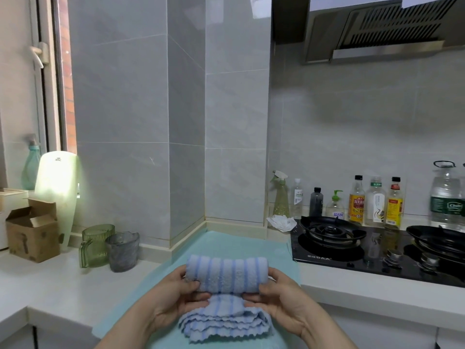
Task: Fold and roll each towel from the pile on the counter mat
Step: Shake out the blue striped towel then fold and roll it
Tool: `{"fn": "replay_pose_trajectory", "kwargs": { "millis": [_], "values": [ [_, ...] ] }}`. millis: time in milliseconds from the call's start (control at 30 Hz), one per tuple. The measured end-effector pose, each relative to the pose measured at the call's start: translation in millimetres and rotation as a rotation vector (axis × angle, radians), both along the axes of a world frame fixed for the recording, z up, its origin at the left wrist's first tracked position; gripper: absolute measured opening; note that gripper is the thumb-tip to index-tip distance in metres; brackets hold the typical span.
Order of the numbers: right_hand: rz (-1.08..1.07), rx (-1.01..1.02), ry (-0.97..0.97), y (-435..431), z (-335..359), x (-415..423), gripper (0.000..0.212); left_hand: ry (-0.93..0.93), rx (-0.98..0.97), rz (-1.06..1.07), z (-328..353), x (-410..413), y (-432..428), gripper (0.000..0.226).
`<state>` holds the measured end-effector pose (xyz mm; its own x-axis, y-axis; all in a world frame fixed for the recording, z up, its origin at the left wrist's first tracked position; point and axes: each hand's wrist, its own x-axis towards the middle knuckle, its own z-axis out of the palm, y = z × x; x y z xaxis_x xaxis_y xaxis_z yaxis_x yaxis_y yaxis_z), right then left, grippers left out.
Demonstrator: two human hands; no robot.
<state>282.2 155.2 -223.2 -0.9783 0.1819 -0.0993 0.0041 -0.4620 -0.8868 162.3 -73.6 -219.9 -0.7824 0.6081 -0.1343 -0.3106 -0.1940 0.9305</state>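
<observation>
At a kitchen corner, we are gripping a half-rolled blue striped towel (226, 275), left hand (176, 295) and right hand (284, 298) curling round its ends over the green mat (239, 243) covering a pale counter (50, 285). Grey wall tiles (125, 122) are rising behind; a black stove (332, 238) and bottles (356, 200) are standing right, two jugs (97, 245) left.

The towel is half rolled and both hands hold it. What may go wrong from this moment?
The towel has a loose end whose layers lie fanned and uneven, so the roll may finish crooked. The left hand and right hand grip it only at its two ends, so the middle might loosen.
</observation>
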Motion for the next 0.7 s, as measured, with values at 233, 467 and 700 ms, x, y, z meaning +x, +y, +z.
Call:
{"fn": "replay_pose_trajectory", "kwargs": {
  "millis": [233,467,700],
  "values": [
    [-0.061,0.179,0.076,-7.6,-2.9,0.5,0.034,0.121,0.042,0.025,-10.3,5.3,1.8,0.032],
    [-0.017,0.093,0.111,0.8,-23.2,6.9,0.031,0.1,0.037,0.059,-21.1,4.9,-3.6,0.038],
    [0.025,0.291,0.094,-1.1,-20.9,18.6,0.03,0.198,-0.055,0.08,-27.6,-4.8,-5.9,0.035]
  ]
}}
